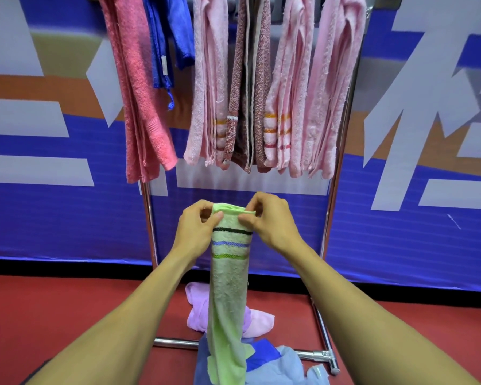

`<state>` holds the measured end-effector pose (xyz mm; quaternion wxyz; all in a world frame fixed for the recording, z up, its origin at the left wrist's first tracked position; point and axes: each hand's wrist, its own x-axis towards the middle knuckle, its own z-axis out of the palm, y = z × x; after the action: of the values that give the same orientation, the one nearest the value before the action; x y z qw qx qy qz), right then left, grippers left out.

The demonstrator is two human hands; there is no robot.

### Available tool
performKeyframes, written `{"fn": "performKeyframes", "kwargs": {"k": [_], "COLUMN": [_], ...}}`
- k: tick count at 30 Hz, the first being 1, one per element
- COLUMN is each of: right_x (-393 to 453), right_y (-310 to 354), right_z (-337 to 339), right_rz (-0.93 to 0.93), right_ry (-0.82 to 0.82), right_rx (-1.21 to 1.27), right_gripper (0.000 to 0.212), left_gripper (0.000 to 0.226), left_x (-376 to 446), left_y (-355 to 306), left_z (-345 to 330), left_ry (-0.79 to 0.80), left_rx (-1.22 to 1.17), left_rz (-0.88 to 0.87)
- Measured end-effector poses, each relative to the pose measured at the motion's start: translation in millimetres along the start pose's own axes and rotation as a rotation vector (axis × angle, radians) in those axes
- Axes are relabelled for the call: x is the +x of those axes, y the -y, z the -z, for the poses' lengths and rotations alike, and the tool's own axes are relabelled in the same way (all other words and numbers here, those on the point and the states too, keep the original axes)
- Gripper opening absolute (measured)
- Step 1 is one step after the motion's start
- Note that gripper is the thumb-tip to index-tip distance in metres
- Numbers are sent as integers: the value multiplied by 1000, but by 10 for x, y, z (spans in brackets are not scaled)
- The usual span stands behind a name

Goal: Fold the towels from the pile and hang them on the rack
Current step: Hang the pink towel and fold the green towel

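Left hand: the left hand (196, 227) pinches the upper left edge of the green towel (228, 287), thumb on the near face and fingers curled behind the top.
Right hand: the right hand (270, 220) grips the upper right edge of the same towel, fingers curled over the fold, thumb tip pressed to the near face just above the dark stripe.
Green towel: folded into a narrow strip and held upright in front of the rack, hanging straight down from both hands; three stripes cross it near the top, dark, blue and green; its lower end reaches down over the pile.
Pile: the pile (272, 362) lies on the red floor (67, 315) at the foot of the rack, with blue and pale blue cloths nearest and a lilac towel (197, 309) behind the green strip.
Rack: the metal rack (336, 190) stands just beyond the hands, with its base bar running across the floor behind the pile.
Hung towels: a coral towel (139, 107) on the left, a blue cloth (172, 37) beside it, then pink towels (303, 93) with orange and red stripes, and a speckled towel (250, 87) between them.
Writing: the blue banner (67, 218) behind the rack bears large pale characters, cut off by the frame edges and not readable; a small white tag on the blue cloth is too small to read.
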<state>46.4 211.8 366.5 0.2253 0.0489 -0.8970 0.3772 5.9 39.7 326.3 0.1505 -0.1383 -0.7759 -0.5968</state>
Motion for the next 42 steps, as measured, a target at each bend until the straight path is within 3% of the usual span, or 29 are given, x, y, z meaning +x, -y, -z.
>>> {"fn": "performKeyframes", "kwargs": {"k": [4,8,10,12,15,17,20,24,27,30,33,35,37,39,42], "right_x": [54,50,40,15,-24,-12,25,-33,-4,29,53,79,93,75,-24], "right_y": [23,31,24,-57,-279,-327,-271,-260,-277,-301,-284,-248,-235,-266,-293], "right_z": [39,34,45,34,-71,-116,-105,-189,-173,-136,-110,-76,-50,-34,-23], "right_rz": [70,85,84,23,-87,-91,-133,-194,-256,-303,-340,-374,-433,-482,-526], "right_ry": [-153,-109,-37,181,517,477,395,407,354,321,242,149,69,98,390], "right_rx": [219,381,436,499,279,213,386,420,519,634,773,863,870,805,753], "right_gripper": [21,20,19,23,20,23,12,20,28,22,22,23,23,33,46], "left_gripper": [3,18,16,15,11,12,12,42,58,88,98,101,89,75,58], "left_x": [-51,-80,-73,-62,-27,14,65,-42,-80,-67,-116,-138,-158,-125,-59], "left_y": [-198,-198,-199,-276,-367,-351,-289,-192,-100,-32,39,106,75,18,9], "left_z": [-37,-37,-28,-26,1,31,61,-31,-98,-130,-143,-186,-231,-245,-208], "left_ry": [-18,124,106,81,36,-48,-145,84,312,374,499,547,405,230,58], "left_rx": [-103,-171,-170,-232,-290,-337,-431,-304,-318,-437,-348,-297,-327,-345,-345], "left_rz": [-112,-69,-104,-131,-189,-181,-12,315,356,429,499,443,339,235,167]}}
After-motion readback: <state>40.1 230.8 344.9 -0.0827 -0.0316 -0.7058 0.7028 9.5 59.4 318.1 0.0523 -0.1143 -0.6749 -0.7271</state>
